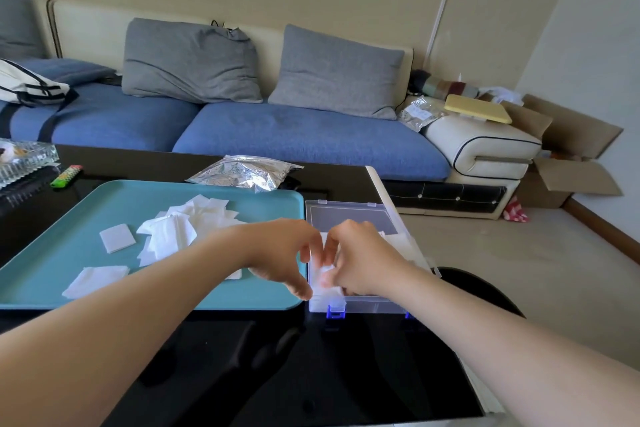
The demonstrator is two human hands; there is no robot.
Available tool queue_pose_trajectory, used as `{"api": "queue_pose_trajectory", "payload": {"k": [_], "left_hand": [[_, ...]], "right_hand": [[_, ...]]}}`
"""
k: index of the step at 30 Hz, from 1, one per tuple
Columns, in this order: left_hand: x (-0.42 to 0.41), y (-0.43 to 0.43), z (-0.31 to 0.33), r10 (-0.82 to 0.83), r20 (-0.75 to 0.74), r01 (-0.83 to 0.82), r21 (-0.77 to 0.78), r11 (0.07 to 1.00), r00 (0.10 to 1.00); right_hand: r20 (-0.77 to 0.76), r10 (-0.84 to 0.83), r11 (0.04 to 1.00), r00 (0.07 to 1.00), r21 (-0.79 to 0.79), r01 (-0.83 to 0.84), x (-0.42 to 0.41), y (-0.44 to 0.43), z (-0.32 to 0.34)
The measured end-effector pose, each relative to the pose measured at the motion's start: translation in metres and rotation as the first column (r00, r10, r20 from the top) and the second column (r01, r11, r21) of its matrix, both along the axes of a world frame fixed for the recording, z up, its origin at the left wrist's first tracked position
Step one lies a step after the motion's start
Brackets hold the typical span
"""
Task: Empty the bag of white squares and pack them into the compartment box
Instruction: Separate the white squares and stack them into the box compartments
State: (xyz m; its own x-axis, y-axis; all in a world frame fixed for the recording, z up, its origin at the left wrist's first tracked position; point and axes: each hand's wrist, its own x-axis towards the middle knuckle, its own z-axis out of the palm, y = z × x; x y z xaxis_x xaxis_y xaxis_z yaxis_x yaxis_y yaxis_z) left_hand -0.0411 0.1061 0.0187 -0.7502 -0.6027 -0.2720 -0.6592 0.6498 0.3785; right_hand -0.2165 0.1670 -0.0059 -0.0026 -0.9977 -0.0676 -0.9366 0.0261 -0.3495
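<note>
Midway: bag [242,172] looks emptied; left hand [282,253] and right hand [362,260] grip white squares [327,288] in compartment box [374,307]; more await on tray [69,236].

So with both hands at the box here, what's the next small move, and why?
Probably press the stack of white squares down into the near left compartment of the clear box and let go: the left hand and right hand both pinch it right over that compartment, and loose squares wait on the teal tray.
</note>
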Motion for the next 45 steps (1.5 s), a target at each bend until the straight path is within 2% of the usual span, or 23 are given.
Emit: {"api": "queue_pose_trajectory", "payload": {"k": [3,6,8,11,14,18,22,24,27,33,36,40,45], "left_hand": [[0.005,-0.002,0.005,-0.036,0.010,0.036,0.011,0.999,0.999],[0.014,-0.010,0.006,0.051,-0.095,-0.055,-0.042,0.998,0.994],[0.022,-0.020,0.005,0.136,-0.126,-0.157,-0.181,0.971,0.983],[0.036,-0.034,0.001,0.214,-0.074,-0.227,-0.335,0.915,0.974],[0.048,-0.038,-0.002,0.216,0.026,-0.195,-0.336,0.922,0.976],[0.052,-0.039,-0.008,0.173,0.263,-0.061,-0.386,0.920,0.949],[0.057,-0.050,-0.016,0.189,0.222,-0.112,-0.320,0.941,0.956],[0.060,-0.055,-0.018,0.205,0.198,-0.141,-0.296,0.945,0.958],[0.061,-0.059,-0.021,0.198,0.188,-0.140,-0.281,0.950,0.962],[0.065,-0.068,-0.024,0.181,0.186,-0.124,-0.284,0.951,0.966],[0.065,-0.070,-0.023,0.191,0.191,-0.130,-0.291,0.948,0.963],[0.064,-0.067,-0.018,0.197,0.171,-0.136,-0.313,0.940,0.965],[0.067,-0.067,-0.016,0.230,0.114,-0.183,-0.321,0.929,0.967]], "right_hand": [[-0.203,0.041,0.999,0.978,-0.006,-0.043,0.008,0.001,0.001],[-0.309,0.063,0.998,0.949,0.034,-0.055,0.010,0.004,0.010],[-0.309,0.101,0.994,0.946,0.067,-0.084,0.013,0.003,0.014],[-0.310,0.115,0.993,0.944,0.064,-0.100,0.017,-0.002,0.023],[-0.280,0.099,0.995,0.955,-0.004,-0.104,0.026,-0.007,0.031],[-0.261,0.113,0.985,0.959,-0.099,-0.143,0.044,-0.025,0.024],[-0.341,0.175,0.970,0.924,-0.101,-0.221,0.064,-0.041,0.013],[-0.350,0.156,0.974,0.924,-0.100,-0.203,0.073,-0.047,0.009],[-0.316,0.142,0.985,0.938,-0.052,-0.166,0.084,-0.058,0.002],[-0.244,0.107,0.986,0.964,0.149,-0.071,0.096,-0.081,-0.011],[-0.176,0.125,0.964,0.977,0.256,-0.077,0.098,-0.085,-0.005],[-0.080,0.122,0.976,0.989,0.192,-0.105,0.095,-0.084,-0.005],[-0.013,0.064,0.998,0.998,0.022,-0.064,0.084,-0.087,-0.011]]}}
